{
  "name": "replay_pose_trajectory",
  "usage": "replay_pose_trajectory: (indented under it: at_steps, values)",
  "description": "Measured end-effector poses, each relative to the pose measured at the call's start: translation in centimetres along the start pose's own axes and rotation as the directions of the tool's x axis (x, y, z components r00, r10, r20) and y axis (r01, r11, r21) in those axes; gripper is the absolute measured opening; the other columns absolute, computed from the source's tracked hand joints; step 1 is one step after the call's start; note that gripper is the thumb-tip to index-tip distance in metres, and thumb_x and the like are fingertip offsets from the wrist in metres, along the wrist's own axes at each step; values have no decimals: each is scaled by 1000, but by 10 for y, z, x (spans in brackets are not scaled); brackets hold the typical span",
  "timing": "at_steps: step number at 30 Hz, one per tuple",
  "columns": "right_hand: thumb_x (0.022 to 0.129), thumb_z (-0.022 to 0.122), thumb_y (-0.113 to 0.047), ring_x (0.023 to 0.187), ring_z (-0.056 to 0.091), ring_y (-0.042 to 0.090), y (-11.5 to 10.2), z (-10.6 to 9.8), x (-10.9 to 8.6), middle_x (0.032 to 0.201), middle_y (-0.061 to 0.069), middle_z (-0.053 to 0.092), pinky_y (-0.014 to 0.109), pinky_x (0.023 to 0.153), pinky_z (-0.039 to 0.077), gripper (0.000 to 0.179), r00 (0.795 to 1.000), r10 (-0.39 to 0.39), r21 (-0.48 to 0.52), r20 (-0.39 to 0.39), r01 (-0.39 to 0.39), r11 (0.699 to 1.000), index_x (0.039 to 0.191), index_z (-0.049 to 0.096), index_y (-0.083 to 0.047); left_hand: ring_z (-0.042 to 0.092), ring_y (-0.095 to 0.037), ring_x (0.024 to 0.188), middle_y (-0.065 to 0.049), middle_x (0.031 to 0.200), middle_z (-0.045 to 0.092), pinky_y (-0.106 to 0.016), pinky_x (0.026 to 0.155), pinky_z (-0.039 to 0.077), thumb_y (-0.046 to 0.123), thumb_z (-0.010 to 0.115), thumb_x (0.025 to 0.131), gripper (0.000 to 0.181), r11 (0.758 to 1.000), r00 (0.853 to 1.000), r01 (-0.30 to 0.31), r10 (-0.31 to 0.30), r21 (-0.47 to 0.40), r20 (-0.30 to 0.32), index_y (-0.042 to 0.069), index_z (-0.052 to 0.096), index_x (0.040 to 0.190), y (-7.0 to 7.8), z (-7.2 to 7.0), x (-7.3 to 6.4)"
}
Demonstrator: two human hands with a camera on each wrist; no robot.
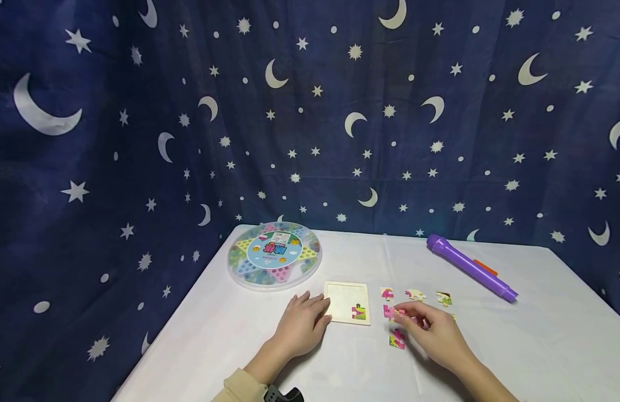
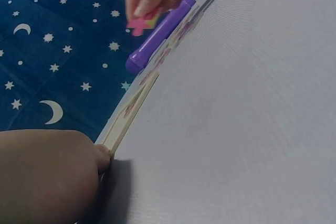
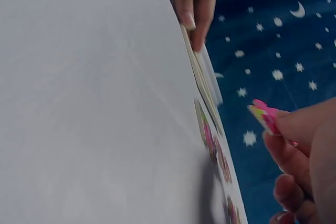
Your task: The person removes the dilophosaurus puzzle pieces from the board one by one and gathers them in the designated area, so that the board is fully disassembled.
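A shallow wooden puzzle tray [image 1: 340, 301] lies on the table, with a green and pink puzzle piece [image 1: 360, 312] in its lower right corner. My left hand [image 1: 301, 325] rests at the tray's left edge, fingers extended and touching the rim. Between thumb and fingers, my right hand [image 1: 433, 334] pinches a pink and yellow puzzle piece [image 3: 266, 118], raised above the table in both wrist views. Around that hand lie several loose pieces, among them a pink one [image 1: 387, 293], a pale one [image 1: 415, 294], a green one [image 1: 444, 298] and a pink-green one [image 1: 397, 339].
Behind the tray to the left is a round, clear-lidded board game case [image 1: 275, 273] with coloured triangles. A purple microphone-shaped stick [image 1: 471, 269] lies at the back right, an orange object [image 1: 485, 267] beside it. A dark starry curtain [image 1: 330, 139] hangs behind the white table.
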State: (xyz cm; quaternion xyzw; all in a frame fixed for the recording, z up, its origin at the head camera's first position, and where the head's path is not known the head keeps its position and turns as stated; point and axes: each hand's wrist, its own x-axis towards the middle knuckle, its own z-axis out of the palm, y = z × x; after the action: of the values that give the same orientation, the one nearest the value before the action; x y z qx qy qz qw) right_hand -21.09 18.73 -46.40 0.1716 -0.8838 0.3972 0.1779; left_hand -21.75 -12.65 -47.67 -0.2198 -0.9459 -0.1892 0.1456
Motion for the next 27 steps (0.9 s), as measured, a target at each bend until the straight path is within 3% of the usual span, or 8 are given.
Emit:
replay_pose_trajectory:
  at_steps: [8,12,18,27]
  values:
    - [93,78,-27,65,48,5,9,-19,-10,69,-16,53,24,56,37,11,999,25,-63,34,-22,998,104,78,-26,53,-41,133,-10,139,64,-62,111,36,27,62,101,39,1000,1000,3,-3,10,7,9,67,135,1,0,0]
    - [92,78,-25,66,48,6,13,-28,-9,70,-14,55,24,58,37,6,993,86,-87,84,-79,993,97,77,-26,53,-42,132,-11,138,64,-62,111,36,26,62,101,38,1000,1000,-3,3,13,2,8,67,135,1,-1,0]
    - [93,77,-28,71,52,9,19,-46,-8,76,-11,61,24,63,43,7,952,201,-120,231,-177,977,96,76,-22,54,-42,132,-11,138,64,-62,111,36,26,63,101,38,1000,1000,-3,3,14,1,8,67,134,1,0,0]
    - [91,79,-32,62,53,9,29,-61,-10,73,-5,63,25,55,41,20,908,230,-63,350,-222,973,102,75,-15,54,-43,131,-11,138,64,-63,111,36,26,63,100,38,1000,1000,-3,3,7,-8,8,67,134,1,-1,-1]
